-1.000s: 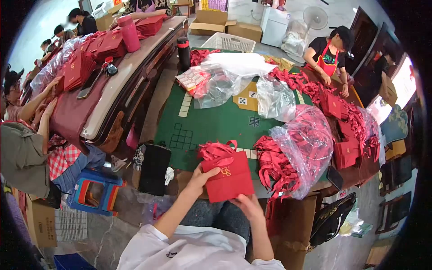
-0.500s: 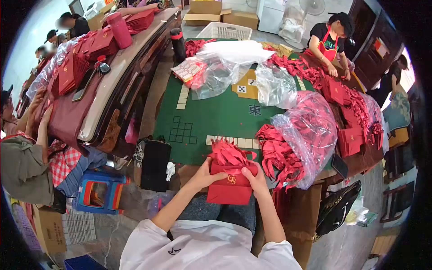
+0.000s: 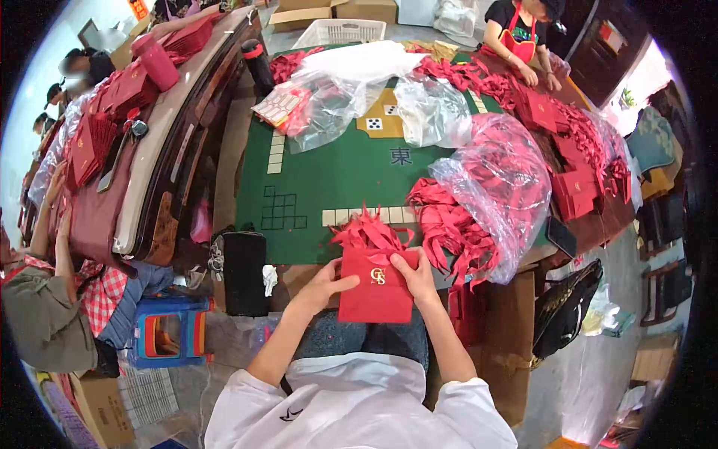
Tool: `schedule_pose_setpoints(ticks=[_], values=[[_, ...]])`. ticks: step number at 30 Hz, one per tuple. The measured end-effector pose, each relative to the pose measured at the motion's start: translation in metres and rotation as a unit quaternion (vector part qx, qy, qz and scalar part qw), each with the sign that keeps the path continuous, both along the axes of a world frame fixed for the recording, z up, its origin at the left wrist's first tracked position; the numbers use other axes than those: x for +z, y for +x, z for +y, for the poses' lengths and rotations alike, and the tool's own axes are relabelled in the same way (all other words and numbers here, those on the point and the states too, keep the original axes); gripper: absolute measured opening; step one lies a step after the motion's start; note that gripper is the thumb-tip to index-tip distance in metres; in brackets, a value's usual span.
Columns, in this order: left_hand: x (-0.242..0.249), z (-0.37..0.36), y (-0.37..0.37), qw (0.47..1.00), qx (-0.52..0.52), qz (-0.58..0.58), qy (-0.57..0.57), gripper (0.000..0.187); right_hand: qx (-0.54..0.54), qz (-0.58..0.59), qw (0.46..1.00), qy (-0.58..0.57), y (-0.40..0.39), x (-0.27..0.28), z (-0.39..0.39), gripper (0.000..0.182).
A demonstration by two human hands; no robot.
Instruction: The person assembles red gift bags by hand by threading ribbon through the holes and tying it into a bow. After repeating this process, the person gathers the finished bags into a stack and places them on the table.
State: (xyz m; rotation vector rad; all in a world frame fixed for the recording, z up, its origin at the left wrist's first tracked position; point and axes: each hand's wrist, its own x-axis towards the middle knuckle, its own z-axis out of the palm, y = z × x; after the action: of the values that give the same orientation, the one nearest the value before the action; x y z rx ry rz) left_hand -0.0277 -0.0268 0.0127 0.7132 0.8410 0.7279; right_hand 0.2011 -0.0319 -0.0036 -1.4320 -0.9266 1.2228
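Observation:
A small red paper bag (image 3: 375,303) with a gold logo is held over my lap at the table's front edge, its front facing me. My left hand (image 3: 323,287) grips its left side, thumb lying across the front. At the upper right corner, my right hand (image 3: 416,275) pinches the bag with its thumb near the top edge. Loose red ribbons (image 3: 368,230) fan out just beyond the bag's top. Right of them, a heap of red ribbons (image 3: 452,236) spills from a clear plastic bag (image 3: 516,168) on the green table mat (image 3: 329,179).
A black pouch (image 3: 245,273) and a crumpled white tissue (image 3: 269,279) lie left of my hands. A phone (image 3: 561,236) rests at the right edge. Stacked red bags (image 3: 577,191) line the right-hand table, where a person (image 3: 521,41) works. Blue stools (image 3: 170,329) stand lower left.
The paper bag has tipped so its whole front and logo face me. My left thumb has shifted lower on it. The camera view has moved slightly.

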Motion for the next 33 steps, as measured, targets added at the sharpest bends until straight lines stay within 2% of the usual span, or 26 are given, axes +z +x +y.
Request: schedule_pose_setpoints(ticks=[2, 4, 8, 10, 11, 13, 15, 17, 19, 20, 22, 23, 24, 26, 27, 28, 30, 32, 33], values=[[0.007, -0.005, 0.005, 1.000, 0.002, 0.021, 0.023, 0.082, -0.004, 0.012, 1.000, -0.009, -0.004, 0.005, 0.000, 0.043], [-0.006, -0.008, 0.009, 0.992, 0.069, 0.092, 0.056, 0.080, 0.001, -0.016, 1.000, 0.006, -0.007, 0.006, 0.001, 0.044], [-0.011, -0.004, 0.012, 0.988, 0.114, 0.058, 0.082, 0.078, 0.014, -0.003, 1.000, -0.001, -0.007, 0.011, 0.003, 0.049], [-0.008, 0.000, 0.011, 0.988, 0.124, 0.054, 0.071, 0.076, 0.041, 0.071, 0.996, -0.019, -0.001, 0.012, 0.001, 0.057], [-0.006, 0.003, 0.009, 0.988, 0.124, 0.053, 0.077, 0.076, 0.041, 0.071, 0.997, -0.014, 0.002, 0.013, -0.002, 0.057], [-0.002, 0.008, 0.005, 0.989, 0.142, 0.037, 0.028, 0.082, 0.089, 0.104, 0.990, -0.029, 0.008, 0.016, -0.013, 0.069], [0.002, 0.013, 0.000, 0.987, 0.150, 0.046, 0.041, 0.081, 0.135, 0.117, 0.982, -0.061, 0.009, 0.022, -0.021, 0.084], [0.004, 0.018, -0.001, 0.985, 0.156, 0.054, 0.053, 0.080, 0.106, 0.124, 0.986, -0.025, -0.001, 0.028, -0.027, 0.071], [0.004, 0.023, -0.003, 0.990, 0.134, -0.029, 0.044, 0.072, 0.057, 0.062, 0.996, 0.015, -0.014, 0.033, -0.026, 0.056], [0.000, 0.024, -0.003, 0.990, 0.130, -0.025, 0.045, 0.072, 0.054, 0.066, 0.996, 0.017, -0.021, 0.044, -0.027, 0.056], [-0.013, 0.028, -0.004, 0.984, 0.096, -0.147, -0.006, 0.067, 0.019, -0.048, 0.996, 0.078, -0.032, 0.068, -0.028, 0.056], [-0.018, 0.028, -0.008, 0.986, 0.092, -0.141, -0.005, 0.067, 0.051, -0.051, 0.996, 0.061, -0.035, 0.080, -0.029, 0.064], [-0.022, 0.027, -0.011, 0.981, 0.106, -0.162, -0.021, 0.065, 0.048, -0.045, 0.996, 0.062, -0.036, 0.088, -0.032, 0.064], [-0.034, 0.027, -0.022, 0.976, 0.123, -0.176, -0.039, 0.063, 0.107, 0.001, 0.986, 0.129, -0.039, 0.098, -0.040, 0.080], [-0.044, 0.027, -0.029, 0.965, 0.113, -0.230, -0.050, 0.065, 0.148, 0.057, 0.981, 0.111, -0.039, 0.098, -0.043, 0.091], [-0.059, 0.028, -0.038, 0.952, 0.105, -0.283, -0.060, 0.066, 0.150, 0.063, 0.981, 0.110, -0.038, 0.096, -0.045, 0.091], [-0.077, 0.030, -0.047, 0.953, 0.083, -0.286, -0.043, 0.070, 0.189, 0.082, 0.968, 0.141, -0.038, 0.095, -0.048, 0.088], [-0.082, 0.030, -0.043, 0.922, 0.077, -0.378, -0.044, 0.081, 0.186, 0.062, 0.971, 0.136, -0.037, 0.096, -0.048, 0.083], [-0.078, 0.031, -0.046, 0.938, 0.093, -0.326, -0.077, 0.096, 0.186, 0.049, 0.972, 0.134, -0.036, 0.095, -0.048, 0.081]])
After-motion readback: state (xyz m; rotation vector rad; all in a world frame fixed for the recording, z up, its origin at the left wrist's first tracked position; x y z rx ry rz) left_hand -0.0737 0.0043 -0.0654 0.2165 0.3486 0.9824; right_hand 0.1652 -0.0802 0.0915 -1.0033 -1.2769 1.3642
